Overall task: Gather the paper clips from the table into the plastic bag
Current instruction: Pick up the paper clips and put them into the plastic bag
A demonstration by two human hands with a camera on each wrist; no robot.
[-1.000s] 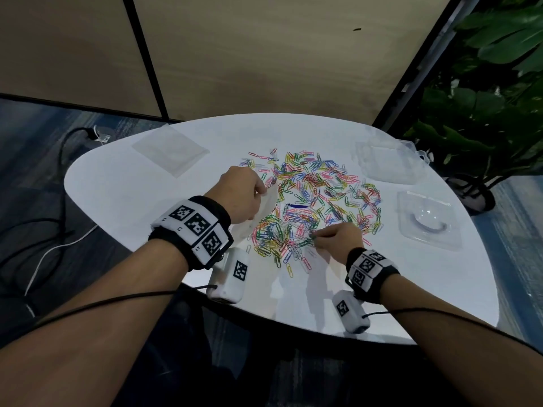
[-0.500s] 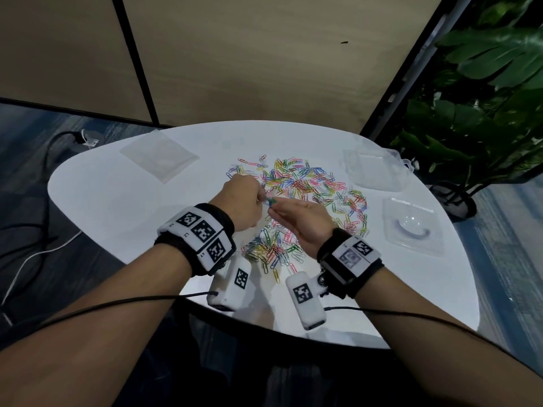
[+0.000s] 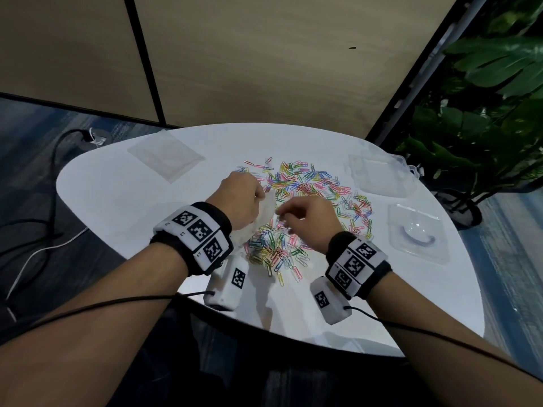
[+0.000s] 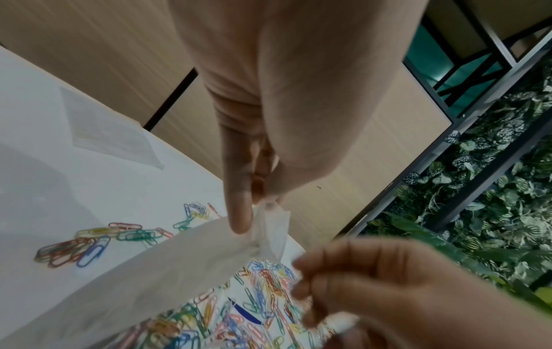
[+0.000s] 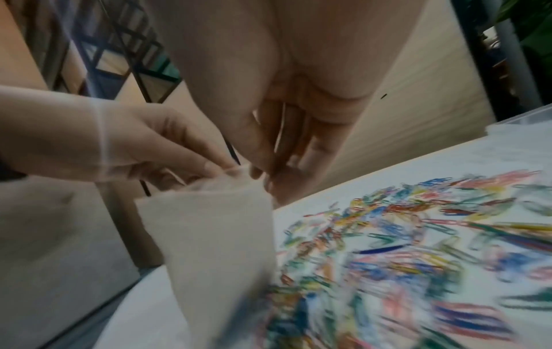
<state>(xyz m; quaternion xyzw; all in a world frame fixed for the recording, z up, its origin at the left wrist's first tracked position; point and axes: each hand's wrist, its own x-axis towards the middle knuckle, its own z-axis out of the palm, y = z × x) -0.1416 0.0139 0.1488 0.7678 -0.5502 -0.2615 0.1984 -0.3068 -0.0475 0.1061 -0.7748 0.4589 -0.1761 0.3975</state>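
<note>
A: Surface entry. White rounded table (image 3: 123, 201), glossy, dark edge at the near side. Coloured paper clips (image 3: 311, 189) lie in a wide loose heap across its middle, spreading toward the near edge.

B: And the bag?

A: Plastic bag (image 3: 261, 221), translucent white, held above the left part of the heap. Left hand (image 3: 238, 201) pinches its top edge between thumb and fingers; the left wrist view shows the film bunched at the fingertips (image 4: 239, 222). The bag hangs slack, lower end toward the table.

B: Right hand?

A: Right hand (image 3: 308, 221) sits just beside the bag's top edge, over the clips, fingers curled and drawn toward the thumb. Right wrist view is blurred; I cannot tell whether a clip is pinched there.

B: Other items on the table?

A: A flat clear bag (image 3: 166, 155) at the far left. A clear lidded box (image 3: 379, 177) at the far right, and a clear tray (image 3: 417, 230) with a dark curved item nearer on the right.

B: Room?

A: Tan wall panels (image 3: 264, 60) with dark seams behind the table, blue-grey carpet (image 3: 26, 133), cables (image 3: 53, 177) on the floor at left, a large-leafed plant (image 3: 484, 98) at right.
</note>
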